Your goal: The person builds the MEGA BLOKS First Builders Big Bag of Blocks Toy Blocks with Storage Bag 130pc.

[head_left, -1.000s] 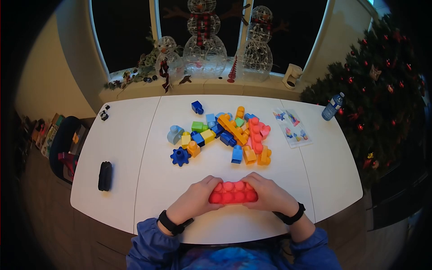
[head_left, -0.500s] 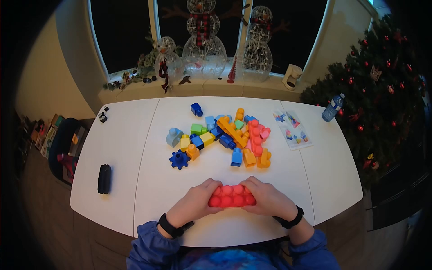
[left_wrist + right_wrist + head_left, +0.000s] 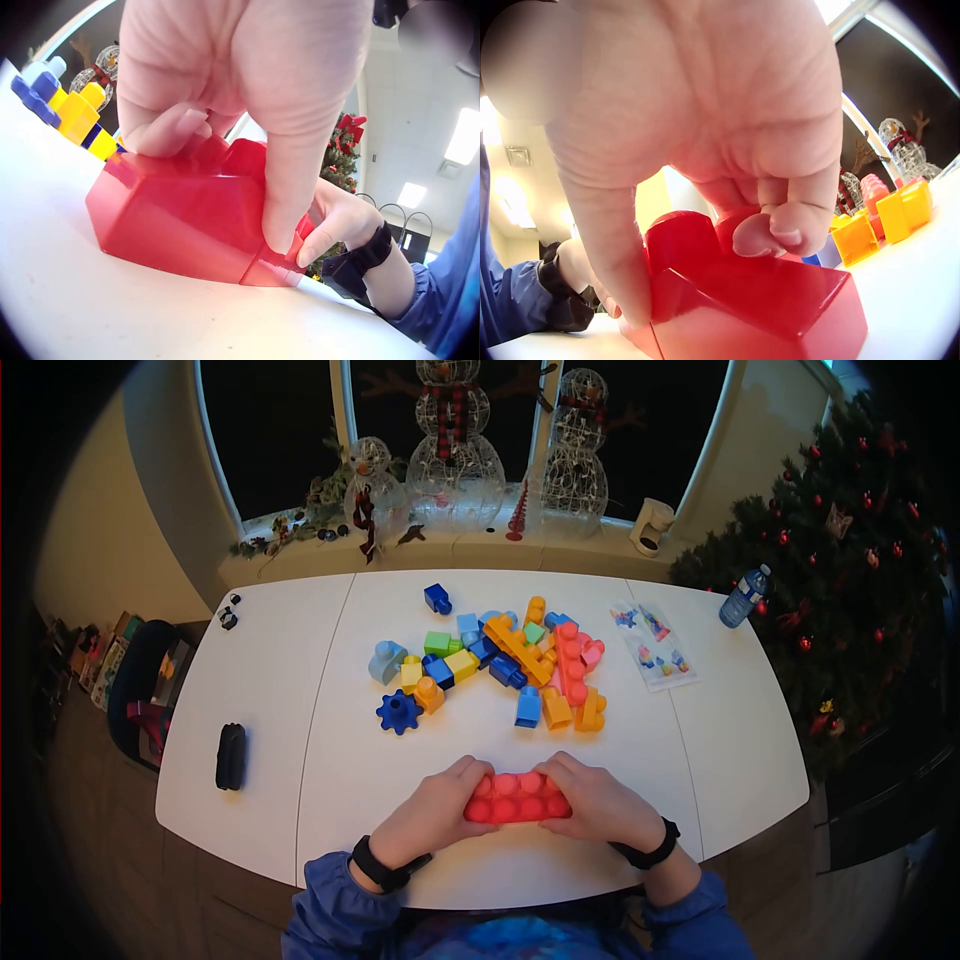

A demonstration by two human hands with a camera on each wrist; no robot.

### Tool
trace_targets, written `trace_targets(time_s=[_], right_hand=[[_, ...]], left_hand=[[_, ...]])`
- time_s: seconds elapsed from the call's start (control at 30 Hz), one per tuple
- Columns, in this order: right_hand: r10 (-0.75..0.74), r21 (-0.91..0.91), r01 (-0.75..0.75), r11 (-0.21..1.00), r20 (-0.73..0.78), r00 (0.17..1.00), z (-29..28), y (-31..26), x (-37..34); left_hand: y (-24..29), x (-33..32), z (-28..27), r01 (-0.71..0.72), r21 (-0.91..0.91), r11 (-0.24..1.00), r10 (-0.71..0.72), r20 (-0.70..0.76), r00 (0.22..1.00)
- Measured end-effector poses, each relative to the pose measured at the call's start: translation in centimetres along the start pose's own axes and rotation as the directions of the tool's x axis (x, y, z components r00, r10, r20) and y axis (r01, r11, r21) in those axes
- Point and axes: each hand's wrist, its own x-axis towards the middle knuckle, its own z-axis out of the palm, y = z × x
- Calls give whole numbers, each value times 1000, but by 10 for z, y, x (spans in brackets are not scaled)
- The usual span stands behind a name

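Both hands hold a red toy building block [image 3: 518, 798] low over the near middle of the table. Two rows of round studs face up on it. My left hand [image 3: 430, 815] grips its left end, and my right hand [image 3: 608, 805] grips the right end. In the left wrist view, the thumb presses the near side of the block [image 3: 180, 217] beside a seam line, while curled fingers lie over the studs. The right wrist view shows the block's slanted end [image 3: 772, 300] under curled fingertips, its bottom close to the white tabletop.
Beyond the hands lies a pile of coloured blocks, including a blue gear-shaped piece [image 3: 400, 712] and a long red block [image 3: 570, 663]. A picture sheet [image 3: 655, 647] and water bottle [image 3: 745, 598] are at the right. A black case [image 3: 231, 757] lies left on the white table [image 3: 250, 670].
Both hands keep their grip on the red block and hardly move. The head view shifts only slightly; the other blocks stay where they were.
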Motion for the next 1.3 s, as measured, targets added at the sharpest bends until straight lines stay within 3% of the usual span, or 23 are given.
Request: trace_targets(time_s=[0.23,0.7,0.83,0.93,1.1,1.3], right_hand=[[-50,-5,50,999,-30,998,2,3,1],[19,-60,-20,998,-13,1000,1,-1,-3],[42,-80,-54,995,-143,989,-16,-9,-17],[146,24,-144,989,-191,971,-29,-12,-30],[137,93,-113,989,-316,939,-32,-9,-48],[126,108,-92,990,-363,923,-28,-5,-55]], left_hand=[[0,1,2,-20,-3,1000,20,-24,1000],[10,-3,-5,-26,18,999,27,-44,999],[24,-17,-25,-19,45,999,28,-202,979],[20,-32,-40,43,27,999,-32,-314,949],[10,-47,-50,137,0,991,-122,-460,879],[10,-51,-48,179,-62,982,-187,-479,858]])
